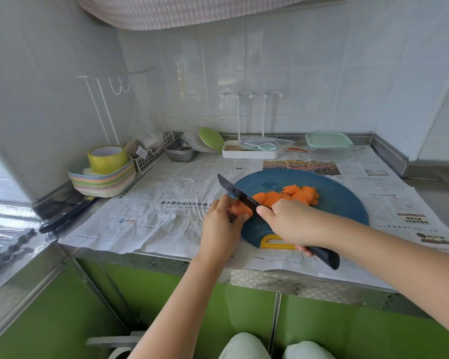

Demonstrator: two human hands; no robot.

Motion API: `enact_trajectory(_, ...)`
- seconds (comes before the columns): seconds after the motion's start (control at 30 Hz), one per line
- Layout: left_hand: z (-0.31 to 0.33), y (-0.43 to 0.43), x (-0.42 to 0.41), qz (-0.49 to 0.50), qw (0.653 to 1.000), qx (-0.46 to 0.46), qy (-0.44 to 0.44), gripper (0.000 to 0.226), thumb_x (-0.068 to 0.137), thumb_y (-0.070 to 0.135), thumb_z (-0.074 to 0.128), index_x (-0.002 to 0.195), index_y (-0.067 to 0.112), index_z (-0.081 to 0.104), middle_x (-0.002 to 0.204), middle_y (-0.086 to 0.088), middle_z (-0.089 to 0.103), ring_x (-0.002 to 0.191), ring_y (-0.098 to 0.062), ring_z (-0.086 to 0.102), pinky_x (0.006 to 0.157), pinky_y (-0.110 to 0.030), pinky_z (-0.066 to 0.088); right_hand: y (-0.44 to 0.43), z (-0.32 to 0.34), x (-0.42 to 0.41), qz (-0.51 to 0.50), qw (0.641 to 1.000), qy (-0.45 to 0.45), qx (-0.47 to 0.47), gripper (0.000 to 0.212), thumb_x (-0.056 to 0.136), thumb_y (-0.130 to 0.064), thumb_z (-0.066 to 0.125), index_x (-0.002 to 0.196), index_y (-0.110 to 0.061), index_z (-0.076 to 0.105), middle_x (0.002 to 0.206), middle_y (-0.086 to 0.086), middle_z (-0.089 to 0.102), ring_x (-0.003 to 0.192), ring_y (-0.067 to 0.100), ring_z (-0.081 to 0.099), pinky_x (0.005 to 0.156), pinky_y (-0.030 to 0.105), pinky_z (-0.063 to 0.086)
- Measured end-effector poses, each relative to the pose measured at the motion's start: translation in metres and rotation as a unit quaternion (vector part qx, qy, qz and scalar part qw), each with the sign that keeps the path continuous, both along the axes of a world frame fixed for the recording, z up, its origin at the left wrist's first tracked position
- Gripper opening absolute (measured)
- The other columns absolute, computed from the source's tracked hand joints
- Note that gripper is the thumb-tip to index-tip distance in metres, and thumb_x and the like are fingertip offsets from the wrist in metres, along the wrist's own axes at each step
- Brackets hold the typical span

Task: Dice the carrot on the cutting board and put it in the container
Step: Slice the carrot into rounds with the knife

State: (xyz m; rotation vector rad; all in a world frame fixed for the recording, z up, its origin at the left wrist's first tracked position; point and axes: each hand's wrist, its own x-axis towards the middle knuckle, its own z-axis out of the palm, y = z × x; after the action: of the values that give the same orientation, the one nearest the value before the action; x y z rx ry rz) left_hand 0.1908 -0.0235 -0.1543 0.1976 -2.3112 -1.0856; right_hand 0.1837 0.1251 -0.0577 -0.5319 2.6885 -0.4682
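my left hand (222,225) pinches the short orange carrot stub (236,209) on the round blue plastic cutting board (345,203); my right hand (293,224) clamps the black knife (240,195). the blade sits just beside those fingertips (245,217), so a slip could cut them.

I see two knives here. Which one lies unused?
The dark-handled knife at the left edge of the counter, beside the stacked pastel plates. The right hand grips the other, black-bladed knife, on the carrot.
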Motion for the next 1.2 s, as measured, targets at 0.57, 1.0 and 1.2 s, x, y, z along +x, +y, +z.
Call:
enact_trajectory(0.57, -0.005, -0.002, -0.002, -0.01, 1.0, 0.007, 0.027, 0.027, 0.08, 0.021, 0.074, 0.101, 0.014, 0.058, 0.097, -0.005, 0.058, 0.082, -0.017, 0.057, 0.07, -0.028, 0.049, -0.008, 0.001, -0.014, -0.03, 0.996, -0.086, -0.012, 0.059, 0.104, -0.049, 0.025, 0.121, 0.0, 0.054, 0.044, 0.009, 0.051, 0.032, 0.02, 0.047, 0.037, 0.026, 0.046)
enact_trajectory(1.0, -0.006, -0.004, -0.005, -0.014, 0.999, 0.021, 0.024, 0.028, 0.081, 0.017, 0.073, 0.103, 0.013, 0.057, 0.101, -0.006, 0.059, 0.088, -0.02, 0.058, 0.074, -0.033, 0.05, -0.016, -0.007, -0.021, -0.03, 0.995, -0.089, -0.017, 0.065, 0.104, -0.051, 0.023, 0.135, 0.0, 0.048, 0.05, 0.012, 0.049, 0.035, 0.022, 0.046, 0.037, 0.026, 0.045)
enact_trajectory(1.2, -0.007, -0.006, -0.005, -0.017, 0.999, 0.049, 0.013, 0.026, 0.082, 0.017, 0.072, 0.103, 0.015, 0.056, 0.102, -0.004, 0.06, 0.089, -0.017, 0.059, 0.078, -0.035, 0.051, -0.016, -0.018, -0.024, -0.021, 0.998, -0.059, -0.019, 0.067, 0.104, -0.05, 0.022, 0.132, 0.003, 0.05, 0.055, 0.016, 0.052, 0.036, 0.024, 0.048, 0.036, 0.025, 0.044)
